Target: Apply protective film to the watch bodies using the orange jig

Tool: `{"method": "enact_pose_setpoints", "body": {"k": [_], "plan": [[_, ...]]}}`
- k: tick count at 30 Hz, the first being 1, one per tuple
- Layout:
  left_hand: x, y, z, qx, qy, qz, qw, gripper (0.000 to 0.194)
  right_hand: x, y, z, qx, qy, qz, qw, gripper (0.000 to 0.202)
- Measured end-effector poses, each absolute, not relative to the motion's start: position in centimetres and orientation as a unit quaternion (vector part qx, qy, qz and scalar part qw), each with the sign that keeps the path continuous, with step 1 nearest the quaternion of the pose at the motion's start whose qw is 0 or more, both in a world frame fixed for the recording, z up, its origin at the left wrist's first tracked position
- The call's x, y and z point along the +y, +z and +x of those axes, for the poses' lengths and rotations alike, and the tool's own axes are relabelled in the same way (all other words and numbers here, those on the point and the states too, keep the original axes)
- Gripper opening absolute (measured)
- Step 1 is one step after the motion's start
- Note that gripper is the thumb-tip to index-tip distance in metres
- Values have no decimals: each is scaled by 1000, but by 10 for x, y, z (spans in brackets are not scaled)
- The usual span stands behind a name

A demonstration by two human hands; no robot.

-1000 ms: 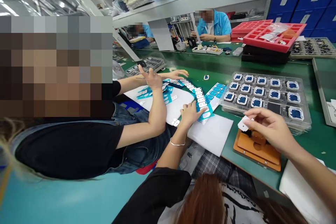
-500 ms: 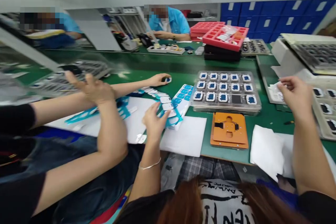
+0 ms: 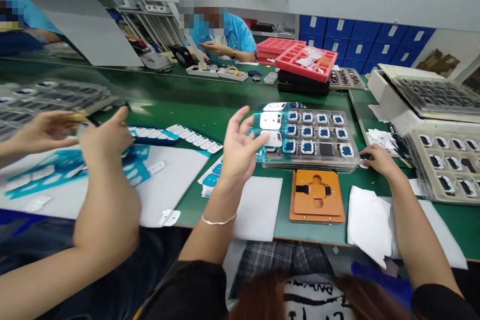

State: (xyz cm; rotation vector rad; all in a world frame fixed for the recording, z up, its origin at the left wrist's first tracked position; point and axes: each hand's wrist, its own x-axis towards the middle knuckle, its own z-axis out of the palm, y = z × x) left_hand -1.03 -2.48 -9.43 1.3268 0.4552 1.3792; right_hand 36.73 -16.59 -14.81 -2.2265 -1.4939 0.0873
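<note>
My left hand (image 3: 240, 150) is raised in front of the clear tray, thumb and fingers pinching a blue film sheet (image 3: 283, 146) with white rounded stickers (image 3: 270, 121) on it. The film overlaps the left part of the clear plastic tray (image 3: 311, 163), which holds rows of white-framed parts with dark blue centres. At the tray's right front corner, my right hand (image 3: 378, 159) is low over the table with fingers curled. A small white bit shows at its fingertips, too small to name. The orange fixture (image 3: 318, 197) lies in front of the tray.
A co-worker's hands (image 3: 105, 135) are busy at left over blue film scraps (image 3: 140, 162). White foam sheets (image 3: 262, 210) and a folded white cloth (image 3: 369, 222) lie along the front edge. A beige parts tray (image 3: 435, 180) stands at right; red trays (image 3: 305, 62) are stacked behind.
My left hand has lifted the sticker film up and right, in front of the clear tray. My right hand has moved left and down from the papers to the tray's corner. The view has shifted.
</note>
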Motion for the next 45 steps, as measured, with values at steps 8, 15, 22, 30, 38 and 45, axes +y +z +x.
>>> {"method": "enact_pose_setpoints", "body": {"k": [8, 15, 22, 30, 38, 45], "plan": [[-39, -122, 9, 151, 489, 451, 731, 54, -177, -98, 272, -565, -364, -583, 457, 7], [-44, -141, 24, 148, 461, 472, 737, 52, -156, -73, 163, -803, -180, -432, 370, 26], [-39, -144, 18, 137, 419, 495, 749, 57, -155, -82, 170, -794, -114, -481, 353, 33], [-38, -145, 18, 139, 442, 493, 737, 60, -156, -81, 160, -779, -242, -485, 315, 34], [-40, -149, 21, 138, 421, 512, 736, 61, -162, -87, 148, -788, -182, -479, 342, 40], [-41, -147, 22, 124, 394, 544, 730, 52, -162, -87, 151, -744, -82, -518, 414, 33]]}}
